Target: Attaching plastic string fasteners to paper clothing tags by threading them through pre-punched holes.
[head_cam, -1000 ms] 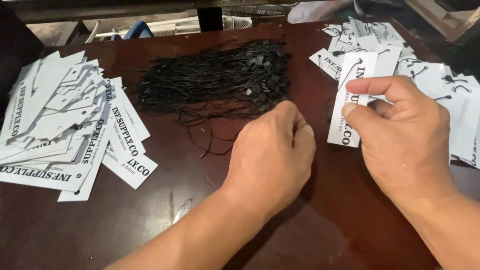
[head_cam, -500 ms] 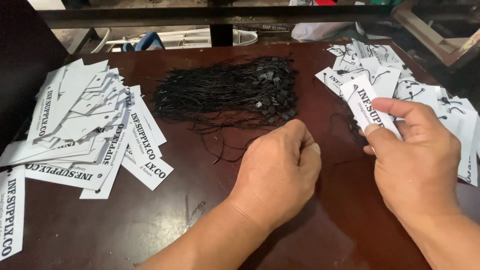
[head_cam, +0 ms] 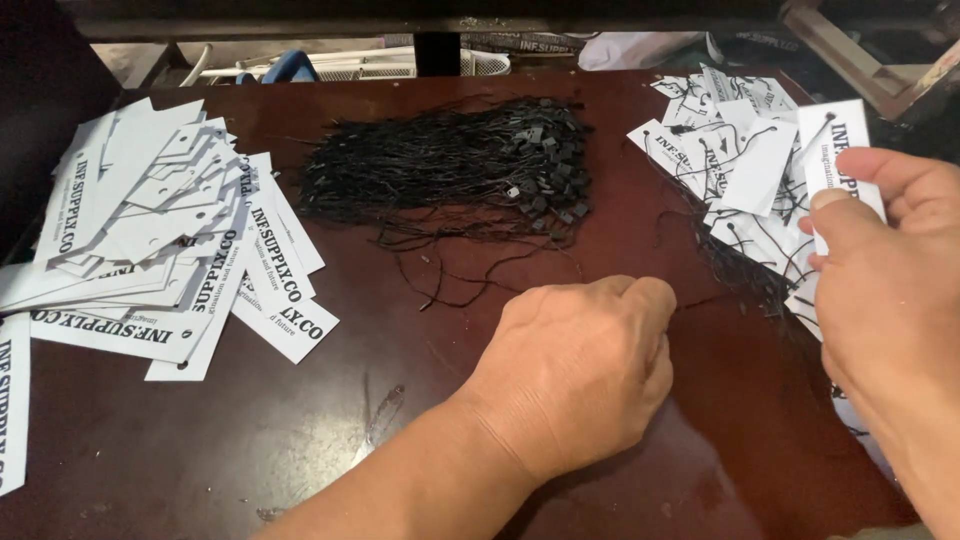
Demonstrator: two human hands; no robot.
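Observation:
My left hand [head_cam: 580, 370] rests curled on the dark wooden table [head_cam: 300, 440], fingertips pinched together on a thin black string [head_cam: 700, 299] that runs off to the right. My right hand [head_cam: 890, 300] is at the right edge and holds a white paper tag [head_cam: 835, 150] upright between thumb and fingers. A heap of black strings with small square locks [head_cam: 460, 170] lies just beyond my left hand. Under my right hand and behind it sits a pile of white tags with strings threaded through them [head_cam: 740, 170].
A large fanned stack of white printed tags without strings [head_cam: 160, 240] covers the table's left side. Loose string ends [head_cam: 450, 285] trail from the black heap. Beyond the table's far edge are white wire racks [head_cam: 380, 65] and clutter.
My right hand has carried the white tag to the right, out over the pile of strung tags. My left hand has stayed curled at the table's middle.

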